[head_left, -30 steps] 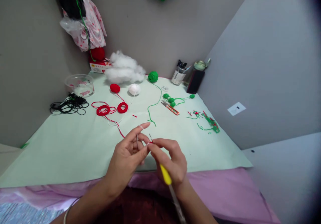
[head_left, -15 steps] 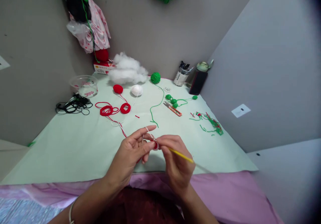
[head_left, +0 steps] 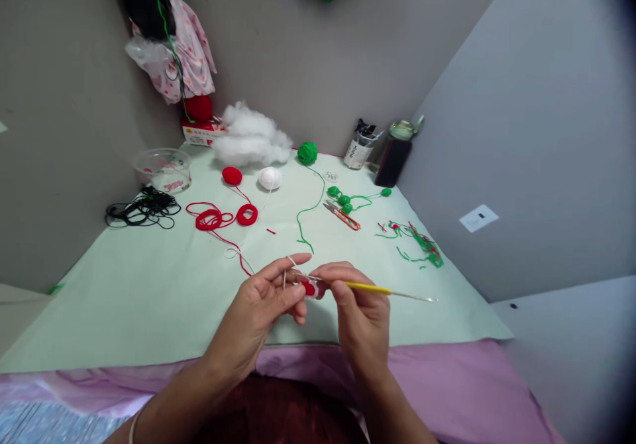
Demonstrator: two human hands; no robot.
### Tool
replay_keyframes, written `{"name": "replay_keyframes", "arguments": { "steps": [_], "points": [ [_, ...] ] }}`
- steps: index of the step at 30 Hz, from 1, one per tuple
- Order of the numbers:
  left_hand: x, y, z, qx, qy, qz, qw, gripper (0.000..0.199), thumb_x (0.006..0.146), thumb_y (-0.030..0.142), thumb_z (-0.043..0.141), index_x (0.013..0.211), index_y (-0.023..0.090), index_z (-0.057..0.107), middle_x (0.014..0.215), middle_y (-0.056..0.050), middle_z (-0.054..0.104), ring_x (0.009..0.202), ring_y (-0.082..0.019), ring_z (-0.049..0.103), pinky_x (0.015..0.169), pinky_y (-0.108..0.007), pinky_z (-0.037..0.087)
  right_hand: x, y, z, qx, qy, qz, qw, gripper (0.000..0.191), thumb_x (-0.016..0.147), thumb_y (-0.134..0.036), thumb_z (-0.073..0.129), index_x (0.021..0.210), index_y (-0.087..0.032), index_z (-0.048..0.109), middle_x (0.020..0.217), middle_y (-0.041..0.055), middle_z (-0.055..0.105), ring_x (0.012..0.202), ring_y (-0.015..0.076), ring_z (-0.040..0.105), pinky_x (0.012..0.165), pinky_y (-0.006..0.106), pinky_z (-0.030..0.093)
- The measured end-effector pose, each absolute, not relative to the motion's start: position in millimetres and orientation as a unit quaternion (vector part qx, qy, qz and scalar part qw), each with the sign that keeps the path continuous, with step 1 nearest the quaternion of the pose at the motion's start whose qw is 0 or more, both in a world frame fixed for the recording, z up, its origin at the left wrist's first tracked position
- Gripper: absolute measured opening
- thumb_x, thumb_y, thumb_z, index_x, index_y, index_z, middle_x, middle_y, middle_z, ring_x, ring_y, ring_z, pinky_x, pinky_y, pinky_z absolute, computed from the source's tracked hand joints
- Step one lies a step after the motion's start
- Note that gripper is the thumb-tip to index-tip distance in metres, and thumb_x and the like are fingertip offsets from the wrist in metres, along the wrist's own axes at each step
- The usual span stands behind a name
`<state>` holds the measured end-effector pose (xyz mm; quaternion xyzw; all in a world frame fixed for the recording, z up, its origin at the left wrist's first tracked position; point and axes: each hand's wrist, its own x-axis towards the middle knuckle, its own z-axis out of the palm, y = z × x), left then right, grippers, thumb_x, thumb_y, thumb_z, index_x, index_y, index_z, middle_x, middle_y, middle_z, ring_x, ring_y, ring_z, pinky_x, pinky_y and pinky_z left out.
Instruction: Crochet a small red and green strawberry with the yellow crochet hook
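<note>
My left hand (head_left: 268, 298) pinches a small red and white crocheted piece (head_left: 309, 289) between thumb and fingers, with white yarn running over the raised index finger. In my right hand (head_left: 361, 305) is a crochet hook (head_left: 368, 288) with a yellow grip, held like a pencil. Its front metal end reaches to the top of the crocheted piece; the other end points right. Red and white yarn trails from the left hand back toward a red yarn ball (head_left: 232, 175) and a white yarn ball (head_left: 269, 178).
Orange-handled thread snips (head_left: 342, 216) lie beyond the hands, near small green crocheted pieces (head_left: 346, 204). White stuffing (head_left: 253, 136), a clear plastic tub (head_left: 163, 169) and black cord (head_left: 144, 209) are at back left. Yarn scraps (head_left: 424, 248) lie right; a phone (head_left: 393, 163) leans at back right.
The crochet hook has swung from slanting down to the right to nearly level, my right hand turning with it. More of the crocheted piece's red middle now shows.
</note>
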<state>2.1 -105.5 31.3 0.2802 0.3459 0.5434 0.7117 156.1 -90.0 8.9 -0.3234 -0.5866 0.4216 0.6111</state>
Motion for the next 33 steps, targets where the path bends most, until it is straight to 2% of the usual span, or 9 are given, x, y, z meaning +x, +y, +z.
{"name": "replay_keyframes", "arguments": {
  "steps": [7, 13, 16, 19, 21, 25, 27, 29, 33],
  "points": [
    [-2, -106, 31, 0.266, 0.357, 0.537, 0.716, 0.039, 0.081, 0.025, 0.088, 0.117, 0.017, 0.076, 0.079, 0.002, 0.069, 0.051, -0.005, 0.059, 0.052, -0.018, 0.047, 159, -88, 10, -0.312, -0.459, 0.570, 0.606, 0.019, 0.099, -0.037, 0.067, 0.094, -0.022, 0.078, 0.086, 0.0037, 0.075, 0.068, 0.0124, 0.065, 0.066, 0.027, 0.055],
    [-1, -107, 32, 0.264, 0.347, 0.537, 0.722, 0.033, 0.081, 0.024, 0.088, 0.112, 0.018, 0.079, 0.077, 0.003, 0.067, 0.055, -0.007, 0.064, 0.054, -0.019, 0.051, 160, -88, 19, -0.300, -0.455, 0.587, 0.598, 0.024, 0.101, -0.040, 0.065, 0.090, -0.021, 0.074, 0.083, 0.0040, 0.077, 0.063, 0.0124, 0.066, 0.063, 0.027, 0.056],
    [-1, -108, 33, 0.270, 0.344, 0.541, 0.719, 0.031, 0.082, 0.026, 0.088, 0.110, 0.018, 0.079, 0.076, 0.003, 0.066, 0.058, -0.008, 0.065, 0.057, -0.020, 0.052, 164, -91, 20, -0.313, -0.491, 0.557, 0.592, 0.025, 0.105, -0.037, 0.058, 0.094, -0.022, 0.074, 0.088, 0.0035, 0.078, 0.067, 0.0133, 0.070, 0.065, 0.027, 0.059],
    [-2, -109, 30, 0.294, 0.357, 0.541, 0.703, 0.029, 0.086, 0.029, 0.084, 0.113, 0.018, 0.078, 0.075, 0.003, 0.067, 0.060, -0.009, 0.064, 0.060, -0.021, 0.051, 169, -97, 20, -0.340, -0.577, 0.463, 0.581, 0.025, 0.108, -0.028, 0.049, 0.102, -0.024, 0.073, 0.094, 0.0031, 0.078, 0.074, 0.0141, 0.073, 0.070, 0.029, 0.061],
    [-2, -110, 26, 0.323, 0.367, 0.539, 0.686, 0.028, 0.091, 0.030, 0.080, 0.116, 0.019, 0.076, 0.074, 0.002, 0.067, 0.062, -0.009, 0.065, 0.065, -0.022, 0.052, 171, -100, 20, -0.340, -0.675, 0.344, 0.558, 0.025, 0.107, -0.020, 0.048, 0.109, -0.025, 0.072, 0.098, 0.0041, 0.078, 0.081, 0.0158, 0.074, 0.075, 0.031, 0.062],
    [-2, -111, 20, 0.334, 0.364, 0.548, 0.675, 0.034, 0.091, 0.031, 0.080, 0.123, 0.021, 0.074, 0.083, 0.002, 0.067, 0.069, -0.010, 0.065, 0.070, -0.023, 0.052, 170, -103, 16, -0.297, -0.824, 0.059, 0.479, 0.031, 0.100, -0.011, 0.059, 0.126, -0.022, 0.070, 0.109, 0.0113, 0.078, 0.100, 0.0221, 0.074, 0.082, 0.035, 0.063],
    [-2, -110, 21, 0.312, 0.350, 0.545, 0.695, 0.044, 0.087, 0.030, 0.084, 0.129, 0.021, 0.072, 0.087, 0.002, 0.068, 0.068, -0.009, 0.064, 0.068, -0.022, 0.051, 169, -103, 13, -0.297, -0.834, -0.005, 0.464, 0.035, 0.097, -0.010, 0.063, 0.129, -0.023, 0.071, 0.113, 0.0129, 0.076, 0.103, 0.0239, 0.073, 0.082, 0.036, 0.063],
    [-5, -109, 24, 0.287, 0.344, 0.523, 0.725, 0.053, 0.085, 0.029, 0.086, 0.135, 0.019, 0.069, 0.080, 0.003, 0.066, 0.061, -0.007, 0.059, 0.062, -0.020, 0.048, 168, -102, 11, -0.314, -0.810, 0.042, 0.494, 0.032, 0.099, -0.012, 0.061, 0.125, -0.026, 0.073, 0.111, 0.0112, 0.076, 0.101, 0.0238, 0.073, 0.081, 0.037, 0.063],
    [-10, -109, 28, 0.261, 0.346, 0.488, 0.757, 0.056, 0.088, 0.028, 0.083, 0.139, 0.014, 0.066, 0.060, 0.007, 0.054, 0.048, -0.004, 0.044, 0.050, -0.017, 0.036, 167, -101, 13, -0.336, -0.649, 0.299, 0.613, 0.025, 0.105, -0.018, 0.051, 0.107, -0.026, 0.075, 0.089, 0.0045, 0.072, 0.076, 0.0179, 0.068, 0.070, 0.035, 0.058]
  ]
}}
